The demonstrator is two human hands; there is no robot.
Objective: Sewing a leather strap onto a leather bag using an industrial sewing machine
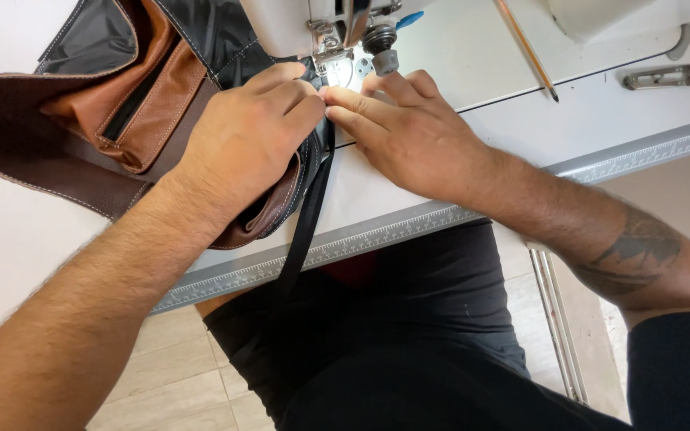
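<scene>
2 hands press a brown leather bag against the needle area of a sewing machine.

Left hand (245, 136) lies curled, palm down, on the dark edge of the brown leather bag (81, 120), its fingertips pinching the seam just in front of the presser foot (331, 49). Right hand (409, 136) rests flat and mostly open on the white table (521, 136), fingers touching the left hand's and holding down the same edge. A black strap (305, 231) runs from between the hands over the table's ruler-marked rim. Near the far right lie a pencil (527, 49) and thread snips (664, 77), well apart from both hands.
</scene>
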